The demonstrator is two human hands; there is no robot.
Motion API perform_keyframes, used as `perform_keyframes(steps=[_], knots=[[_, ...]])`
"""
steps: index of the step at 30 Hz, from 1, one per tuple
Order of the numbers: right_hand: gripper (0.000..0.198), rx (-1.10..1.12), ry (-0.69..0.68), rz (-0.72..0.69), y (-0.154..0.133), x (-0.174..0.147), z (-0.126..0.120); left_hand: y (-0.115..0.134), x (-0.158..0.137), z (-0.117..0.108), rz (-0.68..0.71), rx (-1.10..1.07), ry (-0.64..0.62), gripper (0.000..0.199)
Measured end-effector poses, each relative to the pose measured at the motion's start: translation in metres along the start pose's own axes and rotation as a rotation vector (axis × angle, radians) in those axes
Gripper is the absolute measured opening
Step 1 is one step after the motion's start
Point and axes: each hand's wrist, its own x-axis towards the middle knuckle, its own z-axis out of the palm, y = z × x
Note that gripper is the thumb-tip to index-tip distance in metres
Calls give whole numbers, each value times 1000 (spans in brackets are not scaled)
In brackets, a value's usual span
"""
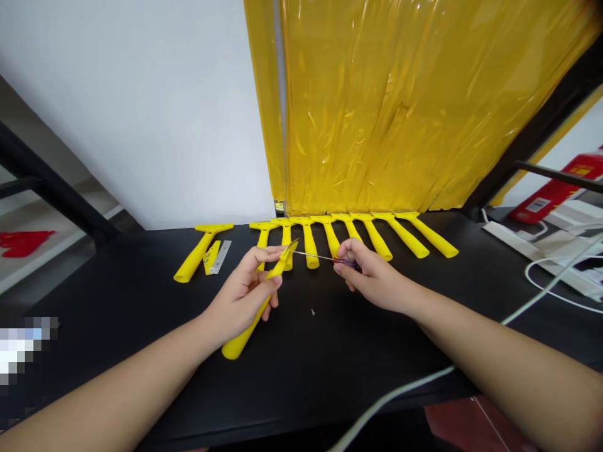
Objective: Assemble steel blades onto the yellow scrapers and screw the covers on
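Note:
My left hand (249, 290) is closed around a yellow scraper (245, 336), its handle slanting down to the left and its head tilted up. My right hand (372, 276) grips the dark reddish handle of a screwdriver (313, 255). The thin shaft points left, and its tip meets the scraper's head; whether it sits in a screw I cannot tell. On the black table below the hands lies a small screw (313, 312). To the left rest another yellow scraper (193, 260), a small yellow plate (211, 257) with screws on it, and a metal blade (221, 257).
Several yellow scrapers (409, 236) lie in a row along the back of the black table (358, 370). Behind them hangs yellow plastic sheeting (367, 113) beside a white panel (155, 100). A pale cable (400, 389) crosses the right side, near a red package (556, 188).

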Motion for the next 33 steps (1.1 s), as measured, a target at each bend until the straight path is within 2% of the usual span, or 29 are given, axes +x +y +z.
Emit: perform_keyframes(steps=[3, 7, 11, 13, 15, 19, 22, 25, 27, 30, 31, 33], knots=[[28, 35, 33, 86, 2, 2, 1, 0, -1, 0, 22, -26, 9, 20], [47, 106, 14, 174, 5, 6, -3, 1, -4, 2, 33, -44, 6, 19], [30, 82, -38, 16, 6, 5, -4, -1, -4, 1, 56, -30, 27, 19], [27, 19, -15, -43, 5, 4, -3, -2, -4, 0, 67, -28, 36, 19], [25, -51, 22, -26, 5, 4, -2, -3, -4, -1, 79, -25, 34, 19], [46, -128, 32, 25, 2, 4, -2, -1, -6, 1, 93, -12, 28, 18], [27, -117, 5, -55, -1, 2, -3, 1, -6, 2, 94, -22, 48, 21], [19, -148, 17, -117, -2, 1, -2, 1, -4, 2, 101, -41, 70, 23], [22, -208, 46, -75, -2, 2, -2, 1, -4, 1, 97, -39, 66, 22], [44, -236, 66, 4, -3, 4, -3, -1, -5, 2, 96, -23, 38, 20], [44, -222, 56, 4, -3, 4, -3, -1, -5, 2, 100, -15, 32, 19], [27, -175, 17, -35, -3, 3, -3, 0, -6, 2, 116, -6, 30, 18]])
